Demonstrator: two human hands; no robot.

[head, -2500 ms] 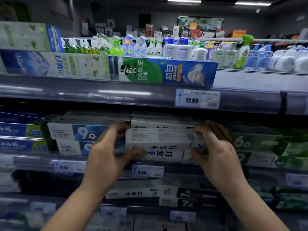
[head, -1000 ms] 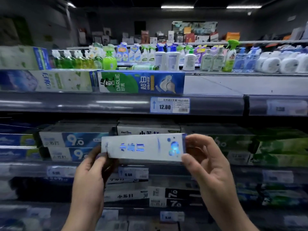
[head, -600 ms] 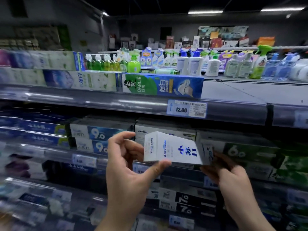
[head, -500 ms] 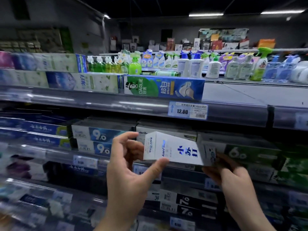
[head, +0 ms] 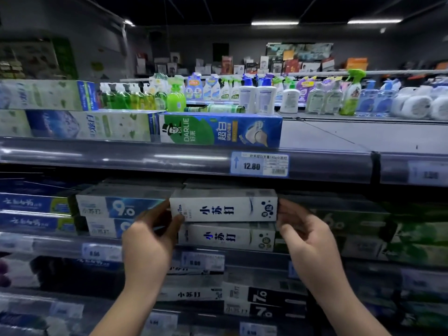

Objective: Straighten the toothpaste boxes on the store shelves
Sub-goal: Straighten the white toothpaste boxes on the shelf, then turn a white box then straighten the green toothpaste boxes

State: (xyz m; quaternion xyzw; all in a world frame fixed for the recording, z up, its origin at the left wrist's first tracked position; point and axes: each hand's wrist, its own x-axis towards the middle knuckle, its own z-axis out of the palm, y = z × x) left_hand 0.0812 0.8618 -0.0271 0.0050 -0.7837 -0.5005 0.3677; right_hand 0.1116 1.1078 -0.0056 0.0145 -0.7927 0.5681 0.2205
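A white toothpaste box [head: 223, 208] with black characters lies level on the middle shelf, on top of a matching white box [head: 228, 236]. My left hand [head: 150, 241] grips its left end with thumb and fingers. My right hand [head: 305, 238] holds its right end. Blue-and-white "9.0" boxes [head: 116, 207] sit stacked to its left, and green "6.0" boxes [head: 339, 221] to its right. The box's front face points outward.
The top shelf carries a green-and-blue Darlie box [head: 218, 130] above a 12.80 price tag [head: 259, 164], with bare shelf to its right. Bottles [head: 257, 98] stand behind it. Black "7.0" boxes [head: 264, 299] lie on the lower shelf. Blue boxes [head: 34, 212] fill the far left.
The white box was out in front of the shelf, turned about in both hands. Now it lies flat on the stack in the middle shelf, both hands at its ends.
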